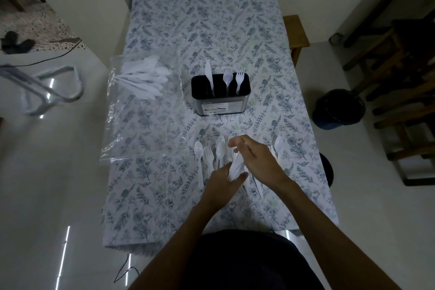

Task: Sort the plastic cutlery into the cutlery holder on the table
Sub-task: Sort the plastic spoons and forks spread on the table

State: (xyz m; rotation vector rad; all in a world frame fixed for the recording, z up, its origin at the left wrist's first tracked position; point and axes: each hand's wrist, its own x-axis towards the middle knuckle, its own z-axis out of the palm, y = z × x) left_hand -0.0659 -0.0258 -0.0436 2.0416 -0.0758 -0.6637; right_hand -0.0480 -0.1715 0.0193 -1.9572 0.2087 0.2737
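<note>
While our left hand (223, 180) pinches a blurred bundle of white cutlery (236, 167), our right hand (255, 156) hovers over it with fingers loosely spread; the cutlery holder (220, 103) stands farther up the table (164, 195), well apart from both hands.

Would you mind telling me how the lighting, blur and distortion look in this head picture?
Head view: dim and bluish overall; the right hand and the white cutlery gripped by the left hand are motion-blurred; the holder is fairly sharp; glare streaks shine on the floor; wide-angle distortion bows the table edges.
</note>
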